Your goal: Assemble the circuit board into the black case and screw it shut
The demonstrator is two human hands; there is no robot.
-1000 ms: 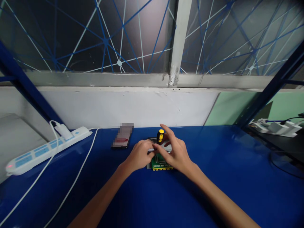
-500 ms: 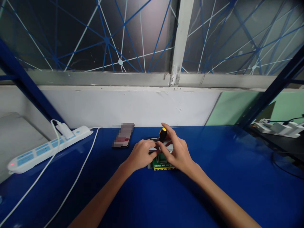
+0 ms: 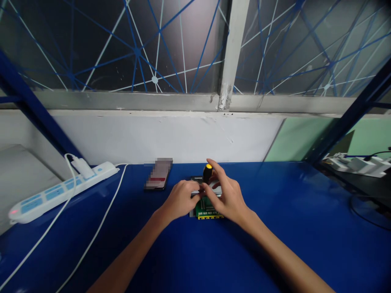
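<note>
The driver [image 3: 207,173] is standing nearly upright over the board [image 3: 207,211], which is lying on the desk [image 3: 195,260]. The right hand [image 3: 229,198] is holding the handle loosely between thumb and fingers; the left hand [image 3: 181,198] is keeping its fingers narrow just below, grip hidden, so I cannot tell what they are holding. Clean work probably means turning gently, pressing straight down and steadying the board.

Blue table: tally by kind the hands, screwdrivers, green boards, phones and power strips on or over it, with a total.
Left hand, right hand: 2
Screwdriver: 1
Green board: 1
Phone: 1
Power strip: 1
Total: 6
</note>
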